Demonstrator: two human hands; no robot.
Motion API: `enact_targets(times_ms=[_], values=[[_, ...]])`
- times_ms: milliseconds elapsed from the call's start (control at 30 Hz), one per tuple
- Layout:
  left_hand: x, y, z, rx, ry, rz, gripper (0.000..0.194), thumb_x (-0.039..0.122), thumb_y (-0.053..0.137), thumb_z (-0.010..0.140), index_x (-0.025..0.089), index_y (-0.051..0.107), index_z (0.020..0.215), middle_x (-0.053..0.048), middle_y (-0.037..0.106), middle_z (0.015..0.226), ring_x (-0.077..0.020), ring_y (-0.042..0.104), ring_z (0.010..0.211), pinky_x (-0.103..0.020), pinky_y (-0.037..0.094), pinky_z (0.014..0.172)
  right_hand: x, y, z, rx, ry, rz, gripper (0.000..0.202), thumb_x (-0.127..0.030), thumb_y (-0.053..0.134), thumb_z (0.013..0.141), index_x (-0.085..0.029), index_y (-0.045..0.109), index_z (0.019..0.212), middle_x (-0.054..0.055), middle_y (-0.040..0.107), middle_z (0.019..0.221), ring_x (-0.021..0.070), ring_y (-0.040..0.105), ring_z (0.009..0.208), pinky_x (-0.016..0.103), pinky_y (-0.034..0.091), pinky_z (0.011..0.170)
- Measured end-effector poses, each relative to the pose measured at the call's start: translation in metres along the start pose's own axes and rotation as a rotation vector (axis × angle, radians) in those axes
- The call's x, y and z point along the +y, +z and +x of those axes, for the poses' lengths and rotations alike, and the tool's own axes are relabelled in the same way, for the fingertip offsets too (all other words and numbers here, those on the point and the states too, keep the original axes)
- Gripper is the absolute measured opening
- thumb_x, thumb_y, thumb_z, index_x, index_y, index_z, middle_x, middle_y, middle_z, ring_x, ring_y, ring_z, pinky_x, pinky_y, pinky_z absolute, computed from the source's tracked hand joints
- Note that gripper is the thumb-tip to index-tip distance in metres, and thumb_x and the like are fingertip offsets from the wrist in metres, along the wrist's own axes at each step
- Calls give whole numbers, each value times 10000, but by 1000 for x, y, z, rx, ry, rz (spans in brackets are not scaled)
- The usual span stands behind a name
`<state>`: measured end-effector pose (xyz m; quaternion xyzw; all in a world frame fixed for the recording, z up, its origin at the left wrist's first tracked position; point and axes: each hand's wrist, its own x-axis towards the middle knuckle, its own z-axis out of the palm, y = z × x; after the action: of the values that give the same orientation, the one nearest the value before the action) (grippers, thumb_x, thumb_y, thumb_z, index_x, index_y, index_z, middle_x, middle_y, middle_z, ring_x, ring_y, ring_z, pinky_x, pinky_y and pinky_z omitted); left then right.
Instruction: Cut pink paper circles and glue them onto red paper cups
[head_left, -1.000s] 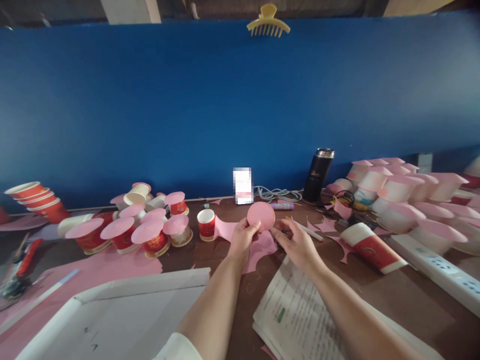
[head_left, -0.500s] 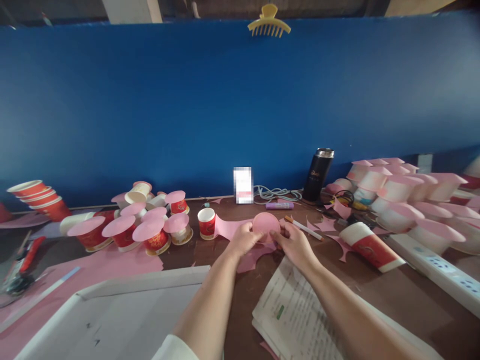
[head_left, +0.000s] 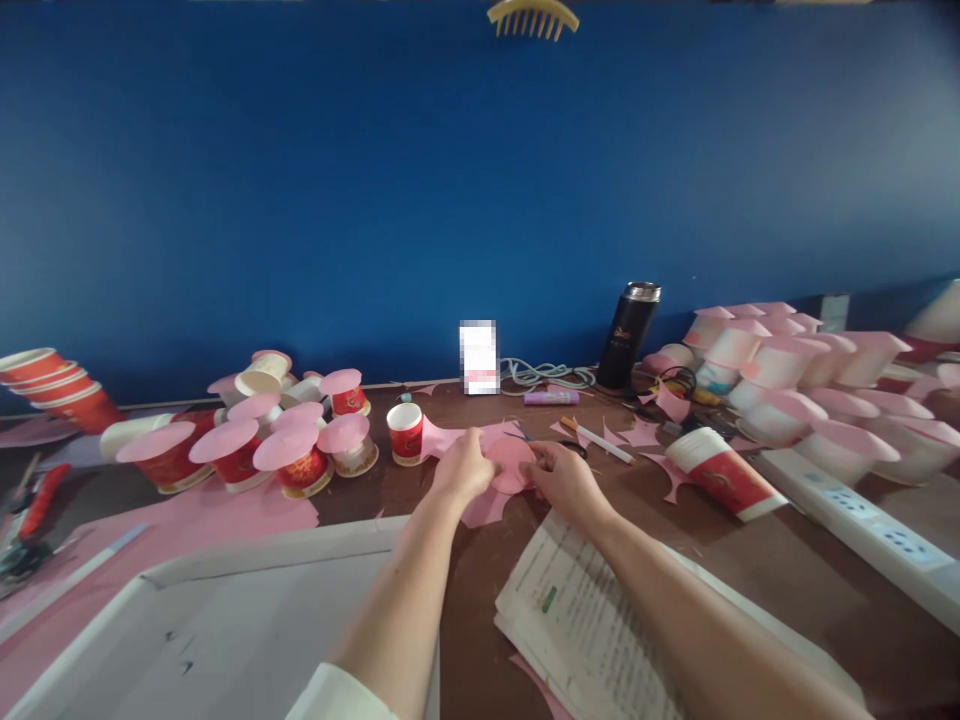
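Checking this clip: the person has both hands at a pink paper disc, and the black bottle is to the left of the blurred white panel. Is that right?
Not quite: the head view shows the black bottle to the right of the blurred white panel. Both hands, left and right, are indeed at the pink paper disc.

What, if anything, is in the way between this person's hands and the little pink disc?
Nothing visible: the left hand is right at the pink disc's left edge, the right hand at its right edge. The upright red cup stands beyond the left hand, not between.
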<state>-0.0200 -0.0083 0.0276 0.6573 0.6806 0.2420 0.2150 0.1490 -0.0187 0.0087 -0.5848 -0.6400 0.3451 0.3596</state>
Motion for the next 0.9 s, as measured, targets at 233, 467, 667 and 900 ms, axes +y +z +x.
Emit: enact_targets(times_ms=[233, 467, 667, 900], values=[[9, 1, -6, -36, 284, -53, 178, 131, 583, 756, 182, 663, 907, -62, 672, 937, -174, 622, 870, -262, 462, 776, 7, 4, 3, 3, 13, -47, 405, -229, 580, 749, -120, 593, 1139, -14, 619, 643, 98, 568, 454, 212, 404, 492], [5, 9, -6, -175, 363, 46, 242, 206, 685, 662, 159, 645, 895, -84, 634, 963, -210, 602, 852, -297, 464, 734, 9, 5, 2, 5, -38, 18, 360, -264, 556, 778, -150, 581, 1119, -20, 628, 630, 113, 574, 474, 220, 429, 499], [5, 9, -7, -164, 396, 46, 219, 249, 673, 684, 165, 640, 883, -90, 629, 935, -217, 600, 824, -293, 452, 704, 15, 10, 2, -14, -134, 135, 345, -306, 523, 807, -166, 562, 1120, -12, 637, 665, 128, 588, 519, 234, 457, 515], [5, 11, -6, -141, 396, 54, 80, 189, 595, 733, 183, 651, 790, -55, 633, 861, -175, 593, 749, -250, 411, 633, 8, 7, -1, -46, -150, 80, 391, -341, 527, 823, -156, 575, 1164, 51, 704, 820, 157, 649, 635, 244, 482, 562]])
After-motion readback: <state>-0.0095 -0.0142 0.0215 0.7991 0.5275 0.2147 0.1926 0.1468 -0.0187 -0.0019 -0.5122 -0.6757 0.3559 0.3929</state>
